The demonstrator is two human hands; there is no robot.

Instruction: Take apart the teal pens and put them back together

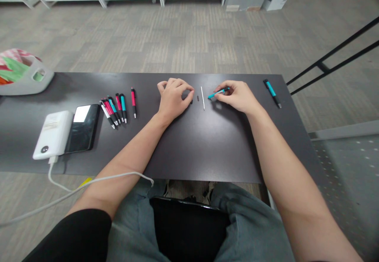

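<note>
My right hand [237,96] pinches a teal pen barrel [213,95] between thumb and fingers, its teal end pointing left just above the table. My left hand [174,100] rests on the table with curled fingers, thumb and index drawn together. A small dark piece shows by its thumb tip, mostly hidden, and I cannot make out what it is. Between my hands lie a thin silvery pen refill [203,98], pointing away from me, and a tiny dark spring-like piece [198,98] to its left.
Several pink, teal and white pens [114,110] lie left of my left arm, with one pink pen [133,102] apart. A teal pen [272,93] lies far right. A phone [83,129], a white power bank [53,133] with its cable, and a white basket [44,76] are leftward.
</note>
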